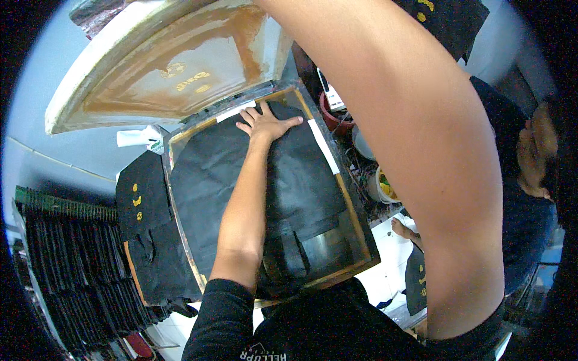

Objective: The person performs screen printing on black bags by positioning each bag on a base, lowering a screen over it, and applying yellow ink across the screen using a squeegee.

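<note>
My left hand (268, 125) lies palm down near the far edge of a black fabric piece (205, 174), its fingers spread. That fabric, shaped like a flat bag, rests on a wood-edged printing board (355, 225), with slight wrinkles in it. Behind it a screen printing frame (78, 108) is tilted up; its mesh carries brown-orange emulsion and a small yellowish design. My right arm (415, 138) reaches up across the right side and leaves the picture at the top edge, toward the raised frame. The right hand itself is cut off there.
Left of the board lie black pieces with yellow prints (137, 201), beside a rack of many hanging black pieces (78, 265). A white bottle (141, 138) stands at the board's far left corner. Tubs (385, 185) sit on the right. Another person (530, 240) is at far right.
</note>
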Motion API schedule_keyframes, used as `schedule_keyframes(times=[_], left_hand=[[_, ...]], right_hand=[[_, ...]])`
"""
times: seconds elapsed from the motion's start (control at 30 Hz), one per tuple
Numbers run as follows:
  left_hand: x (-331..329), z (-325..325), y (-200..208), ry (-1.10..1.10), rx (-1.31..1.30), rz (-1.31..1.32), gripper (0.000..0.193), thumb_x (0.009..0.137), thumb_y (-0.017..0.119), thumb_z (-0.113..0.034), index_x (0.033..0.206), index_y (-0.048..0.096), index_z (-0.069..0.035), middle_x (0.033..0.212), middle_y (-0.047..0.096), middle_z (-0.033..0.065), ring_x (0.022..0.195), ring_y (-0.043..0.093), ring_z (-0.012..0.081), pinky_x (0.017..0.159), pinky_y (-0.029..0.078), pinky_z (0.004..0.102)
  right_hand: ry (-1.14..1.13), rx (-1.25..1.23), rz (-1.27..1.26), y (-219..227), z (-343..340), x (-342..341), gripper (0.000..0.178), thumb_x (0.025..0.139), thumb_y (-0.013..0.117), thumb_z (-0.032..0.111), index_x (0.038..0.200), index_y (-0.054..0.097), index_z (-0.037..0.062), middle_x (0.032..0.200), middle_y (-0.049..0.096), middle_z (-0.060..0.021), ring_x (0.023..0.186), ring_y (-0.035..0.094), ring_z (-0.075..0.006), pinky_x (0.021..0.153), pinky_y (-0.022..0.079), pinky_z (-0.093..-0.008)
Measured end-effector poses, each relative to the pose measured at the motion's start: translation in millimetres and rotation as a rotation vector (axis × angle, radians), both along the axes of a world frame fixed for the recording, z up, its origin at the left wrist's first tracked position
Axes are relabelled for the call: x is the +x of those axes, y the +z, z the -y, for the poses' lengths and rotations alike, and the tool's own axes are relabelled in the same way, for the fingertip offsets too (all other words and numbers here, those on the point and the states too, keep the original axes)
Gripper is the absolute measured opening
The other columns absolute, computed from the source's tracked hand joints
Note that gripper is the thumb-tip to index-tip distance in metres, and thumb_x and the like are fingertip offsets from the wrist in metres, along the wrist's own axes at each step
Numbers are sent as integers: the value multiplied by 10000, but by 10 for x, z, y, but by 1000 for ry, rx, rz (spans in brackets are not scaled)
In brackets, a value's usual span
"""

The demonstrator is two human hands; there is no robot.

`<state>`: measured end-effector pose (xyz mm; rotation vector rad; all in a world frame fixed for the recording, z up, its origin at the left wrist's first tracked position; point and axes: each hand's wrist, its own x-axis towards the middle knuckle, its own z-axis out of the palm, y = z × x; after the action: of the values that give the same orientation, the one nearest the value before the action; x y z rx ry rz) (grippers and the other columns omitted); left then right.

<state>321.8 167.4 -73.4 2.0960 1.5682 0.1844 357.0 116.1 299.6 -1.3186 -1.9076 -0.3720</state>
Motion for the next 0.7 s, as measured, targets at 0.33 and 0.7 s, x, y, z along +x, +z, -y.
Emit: schedule_keyframes(times=[0.33, 0.7], left_hand=[[-2214, 1603, 1186, -73, -19, 1668, 508, 1064, 476, -425, 1275, 546, 32, 1175, 672, 226, 963, 694, 307, 884, 551, 411], [-3001, 2999, 253, 498, -597, 1226, 222, 983, 632, -165, 1001, 694, 48, 935, 752, 196, 751, 720, 212, 646, 557, 293]], right_hand=[[78, 98, 37, -1085, 974, -269, 262, 824, 677, 222, 971, 700, 5, 728, 695, -216, 726, 722, -399, 700, 591, -495], [115, -450, 112, -2951, 1989, -690, 178, 876, 654, 172, 998, 599, 54, 917, 669, -142, 870, 673, -348, 767, 527, -475]])
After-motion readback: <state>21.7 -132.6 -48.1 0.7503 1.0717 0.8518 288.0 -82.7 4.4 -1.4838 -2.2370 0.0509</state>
